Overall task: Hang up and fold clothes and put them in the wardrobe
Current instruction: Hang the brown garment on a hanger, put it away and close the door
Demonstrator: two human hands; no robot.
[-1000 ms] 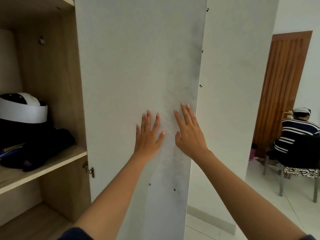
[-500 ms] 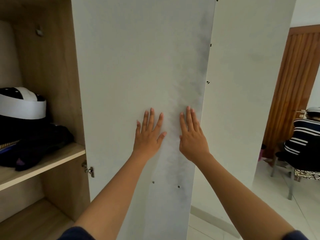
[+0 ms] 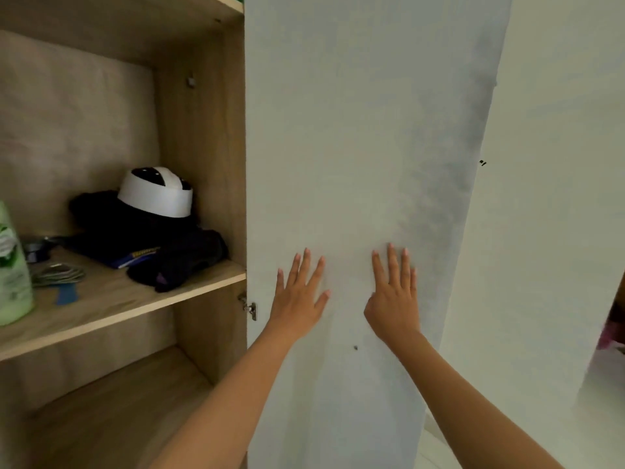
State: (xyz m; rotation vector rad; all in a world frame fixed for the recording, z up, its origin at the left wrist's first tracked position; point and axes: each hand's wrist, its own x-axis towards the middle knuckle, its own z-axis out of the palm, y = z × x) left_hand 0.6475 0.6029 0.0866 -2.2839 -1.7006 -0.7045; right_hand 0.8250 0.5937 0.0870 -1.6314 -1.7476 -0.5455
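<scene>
A white wardrobe door (image 3: 355,130) stands open in front of me, hinged to the wooden wardrobe (image 3: 203,130) on the left. My left hand (image 3: 299,292) lies flat on the door with its fingers spread. My right hand (image 3: 394,292) presses flat on the same panel just to the right of it. Neither hand holds anything. On the wardrobe's middle shelf (image 3: 111,299) lies a pile of dark folded clothes (image 3: 152,245) with a white and black cap (image 3: 157,192) on top.
A green bottle (image 3: 12,265) stands at the shelf's left end, beside a coiled cable (image 3: 57,274). A metal hinge (image 3: 249,306) joins door and cabinet. The compartment below the shelf (image 3: 111,411) holds nothing visible. A white wall (image 3: 548,231) lies behind the door.
My view has swung left, showing more of the wardrobe's inside and losing the seated person and the brown door. Both hands stay flat on the white door, now slightly further apart.
</scene>
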